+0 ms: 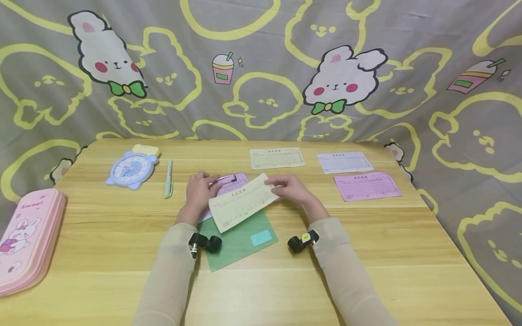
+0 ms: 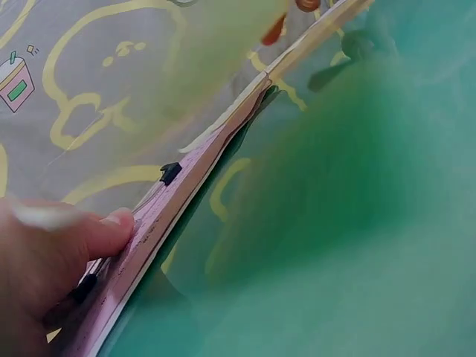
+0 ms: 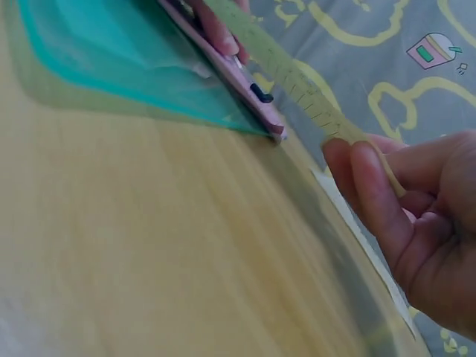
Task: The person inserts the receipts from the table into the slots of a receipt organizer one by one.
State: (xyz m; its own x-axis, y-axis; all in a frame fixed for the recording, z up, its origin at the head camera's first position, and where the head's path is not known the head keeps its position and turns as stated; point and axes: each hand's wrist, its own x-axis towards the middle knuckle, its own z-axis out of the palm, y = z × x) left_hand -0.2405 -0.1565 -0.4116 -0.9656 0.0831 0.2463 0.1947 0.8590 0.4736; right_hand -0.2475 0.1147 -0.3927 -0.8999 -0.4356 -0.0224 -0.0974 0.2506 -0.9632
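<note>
My left hand point(image 1: 198, 192) grips the top of a green clipboard point(image 1: 228, 253), its thumb at the wire clip point(image 2: 152, 197). Under that clip lies a stack of printed slips with a purple slip point(image 1: 240, 180) on top. My right hand point(image 1: 291, 188) pinches one corner of a pale yellow printed slip point(image 1: 240, 203) between thumb and fingers. This slip slants over the board and covers part of the purple one. In the right wrist view the pinched yellow slip point(image 3: 297, 93) appears edge-on, and the clipboard point(image 3: 134, 82) is tilted off the table.
Loose slips lie toward the back: a yellow one point(image 1: 277, 158), a white one point(image 1: 345, 162) and a purple one point(image 1: 368, 186). To the left are a blue toy clock point(image 1: 132, 170), a small yellow block point(image 1: 146, 149), a green pen point(image 1: 169, 179) and a pink pencil case point(image 1: 34, 240). A patterned curtain point(image 1: 261, 59) hangs behind.
</note>
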